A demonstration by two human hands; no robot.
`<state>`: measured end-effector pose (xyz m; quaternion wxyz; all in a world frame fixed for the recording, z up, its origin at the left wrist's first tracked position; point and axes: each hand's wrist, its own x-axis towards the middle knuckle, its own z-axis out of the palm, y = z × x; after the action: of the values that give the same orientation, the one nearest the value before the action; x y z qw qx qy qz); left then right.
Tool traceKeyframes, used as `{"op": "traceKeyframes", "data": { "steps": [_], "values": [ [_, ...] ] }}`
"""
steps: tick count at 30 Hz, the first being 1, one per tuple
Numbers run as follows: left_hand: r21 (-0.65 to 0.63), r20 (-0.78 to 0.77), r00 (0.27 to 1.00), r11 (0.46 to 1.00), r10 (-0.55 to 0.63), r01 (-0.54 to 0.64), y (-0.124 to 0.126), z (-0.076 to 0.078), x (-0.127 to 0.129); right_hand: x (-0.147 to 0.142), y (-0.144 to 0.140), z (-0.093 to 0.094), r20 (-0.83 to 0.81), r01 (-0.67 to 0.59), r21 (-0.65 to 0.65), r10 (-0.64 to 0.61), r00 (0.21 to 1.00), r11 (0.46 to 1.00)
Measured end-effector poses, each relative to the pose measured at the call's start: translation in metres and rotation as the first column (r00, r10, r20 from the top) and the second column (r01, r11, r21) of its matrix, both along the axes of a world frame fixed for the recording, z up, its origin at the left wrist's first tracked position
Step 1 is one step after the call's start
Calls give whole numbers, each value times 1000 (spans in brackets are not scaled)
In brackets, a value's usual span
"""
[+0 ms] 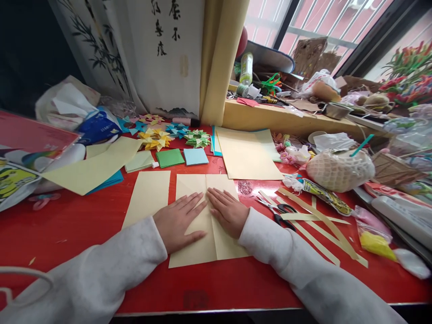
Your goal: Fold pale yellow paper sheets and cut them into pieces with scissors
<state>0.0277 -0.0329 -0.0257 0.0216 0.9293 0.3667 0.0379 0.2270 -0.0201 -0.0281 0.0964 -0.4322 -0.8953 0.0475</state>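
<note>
A pale yellow sheet of paper [197,249] with a crease down its middle lies on the red table [151,288]. My left hand [182,220] rests flat on the sheet's left half, fingers stretched out and thumb apart. On the other side of the crease, my right hand [227,211] lies flat with its fingers stretched toward the upper middle. Neither hand grips anything. Just left of this sheet is another pale yellow piece of paper [148,193], partly under my left forearm.
Black-handled scissors [278,213] and several paper strips [317,234] lie to the right. Behind are a green paper stack [169,158], a light blue stack [196,156], folded paper stars [155,140] and large yellow sheets [248,153]. A net-wrapped object with a straw [340,171] stands at the right.
</note>
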Motion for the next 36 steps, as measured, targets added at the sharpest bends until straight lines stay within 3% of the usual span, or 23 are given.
{"op": "traceKeyframes", "data": {
  "steps": [5, 27, 33, 36],
  "values": [
    [18, 23, 996, 996, 91, -91, -1, 0, 0, -6, -5, -9, 57, 104, 88, -109, 992, 991],
    [147, 93, 978, 969, 185, -197, -17, -2, 16, -9, -5, -2, 69, 129, 54, -132, 989, 990],
    [68, -14, 995, 993, 95, -94, 6, -2, -3, -1, 3, -4, -60, 81, -3, -81, 995, 997],
    [52, -41, 996, 996, 77, -75, 16, 2, -11, -1, 2, -3, -109, 53, 41, -48, 993, 998]
  ]
}}
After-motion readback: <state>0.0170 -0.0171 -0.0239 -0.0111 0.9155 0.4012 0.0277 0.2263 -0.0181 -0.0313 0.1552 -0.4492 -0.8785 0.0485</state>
